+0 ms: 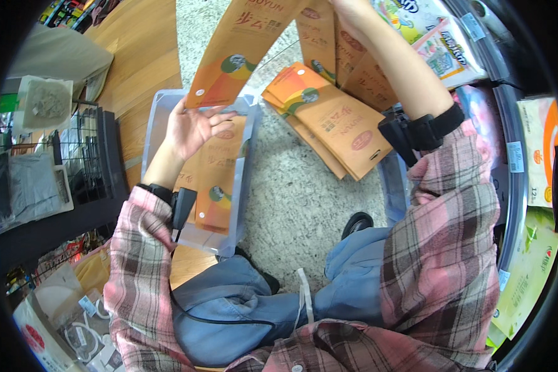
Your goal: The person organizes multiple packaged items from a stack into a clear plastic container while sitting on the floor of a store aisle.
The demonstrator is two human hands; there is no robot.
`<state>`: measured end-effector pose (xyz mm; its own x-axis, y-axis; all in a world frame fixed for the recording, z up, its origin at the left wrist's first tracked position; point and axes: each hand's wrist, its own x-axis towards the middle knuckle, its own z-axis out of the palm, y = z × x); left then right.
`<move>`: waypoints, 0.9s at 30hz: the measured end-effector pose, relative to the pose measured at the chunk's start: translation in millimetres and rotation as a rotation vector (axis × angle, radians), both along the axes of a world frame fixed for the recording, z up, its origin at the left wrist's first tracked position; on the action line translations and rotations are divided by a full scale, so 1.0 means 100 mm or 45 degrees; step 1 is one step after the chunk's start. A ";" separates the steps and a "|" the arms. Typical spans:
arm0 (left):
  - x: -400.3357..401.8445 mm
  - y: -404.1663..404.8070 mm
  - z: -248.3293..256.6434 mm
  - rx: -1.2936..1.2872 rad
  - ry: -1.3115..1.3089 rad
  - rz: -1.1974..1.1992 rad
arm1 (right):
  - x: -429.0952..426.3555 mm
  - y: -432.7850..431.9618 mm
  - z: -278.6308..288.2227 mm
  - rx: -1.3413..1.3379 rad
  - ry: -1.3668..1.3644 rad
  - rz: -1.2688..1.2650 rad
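An orange-brown flat packet (237, 60) printed with writing slants across the top of the view, its upper end cut off. At the top edge, my right hand (353, 18) grips near the packet's upper end; the fingertips are partly out of view. Below the packet's lower end, my left hand (190, 132) lies palm up with fingers spread, thumb by the corner. Under that hand stands a translucent plastic bin (245, 162) with similar packets (216, 190) inside. On the speckled floor, a stack of packets (335, 121) fans out, with more packets (369, 81) behind it.
Another translucent bin (394, 183) sits by my right forearm. Shelves at right hold tissue packs (525, 274). At left stand a wire rack (86, 128) and bagged goods (37, 181). Wooden flooring (142, 42) borders the speckled floor (288, 209); my shoe (357, 224) is near.
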<state>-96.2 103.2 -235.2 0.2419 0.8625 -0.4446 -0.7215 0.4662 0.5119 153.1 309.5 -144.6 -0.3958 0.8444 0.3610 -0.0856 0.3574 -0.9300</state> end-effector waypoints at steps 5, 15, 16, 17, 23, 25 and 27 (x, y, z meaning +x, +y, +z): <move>0.03 0.05 0.02 0.234 -0.010 0.042 | 0.04 0.02 0.00 -0.360 0.132 0.131; 0.10 0.01 0.03 0.163 0.559 0.314 | -0.04 -0.36 0.24 -0.864 0.498 0.552; 0.11 0.02 0.03 0.170 0.535 0.301 | -0.03 -0.32 0.23 -0.886 0.511 0.573; 0.13 0.03 0.03 0.172 0.537 0.303 | -0.01 -0.27 0.21 -0.906 0.523 0.594; 0.07 -0.02 -0.01 0.221 0.520 0.253 | -0.03 -0.23 0.08 -0.834 0.293 0.449; 0.08 -0.02 -0.01 0.261 0.524 0.166 | 0.00 -0.23 0.06 -0.728 0.269 0.456; 0.09 -0.01 -0.01 0.244 0.515 0.148 | 0.00 -0.19 0.03 -0.771 0.259 0.443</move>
<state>-87.4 101.9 -236.4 -0.0213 0.9496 -0.3129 -0.4878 0.2633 0.8323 153.5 290.4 -141.3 -0.6528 0.7568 -0.0349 -0.2926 -0.2943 -0.9098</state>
